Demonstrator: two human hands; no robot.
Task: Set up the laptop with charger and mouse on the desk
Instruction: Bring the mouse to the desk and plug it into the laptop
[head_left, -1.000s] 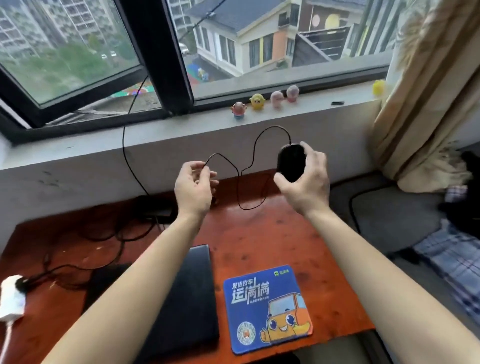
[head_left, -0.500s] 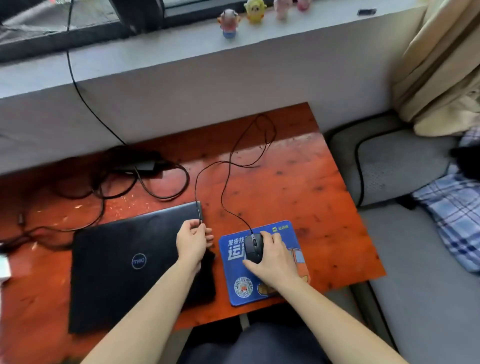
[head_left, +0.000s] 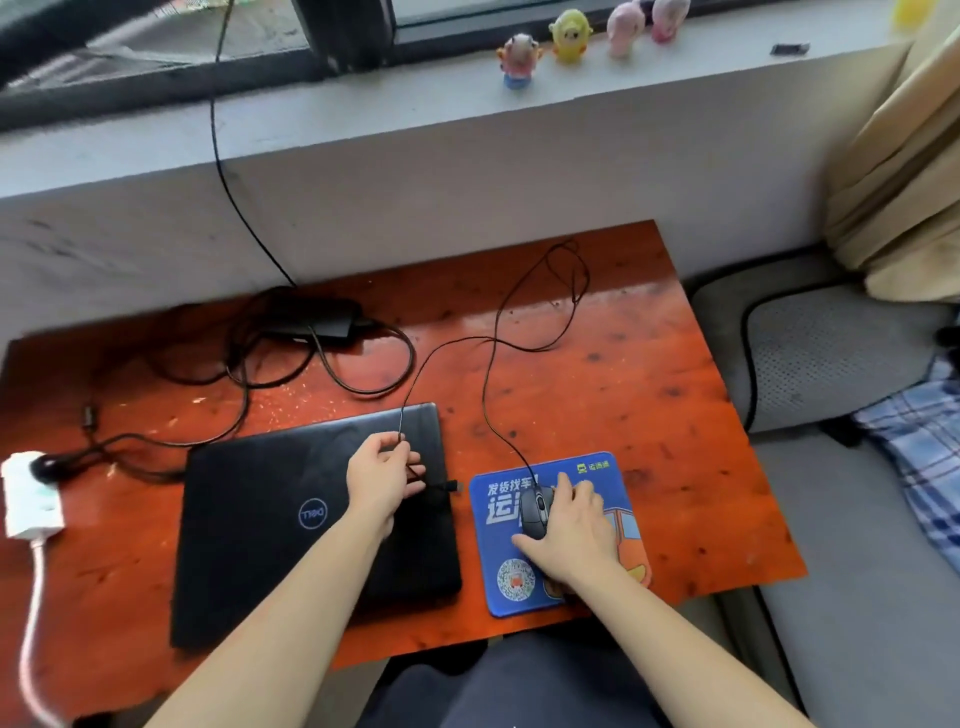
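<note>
A closed black laptop (head_left: 270, 519) lies on the red-brown desk (head_left: 649, 415). To its right is a blue mouse pad (head_left: 602, 473) with a black mouse (head_left: 535, 512) on it. My right hand (head_left: 571, 530) rests over the mouse. My left hand (head_left: 382, 478) is above the laptop's right edge, pinching the mouse cable (head_left: 488, 374) near its USB plug (head_left: 454, 486), which sticks out to the right of my fingers. The cable loops back across the desk. The black charger brick (head_left: 327, 322) and its tangled cords lie at the back left.
A white power strip (head_left: 28, 499) with a plug in it sits at the desk's left edge. The grey windowsill wall (head_left: 415, 171) stands behind the desk, with small toy figures (head_left: 569, 34) on top. Grey cushions (head_left: 831, 353) and a curtain (head_left: 904, 171) are on the right.
Both hands came down from in front of the sill. The mouse was set on the pad and my left hand brought the cable end over the laptop's right edge.
</note>
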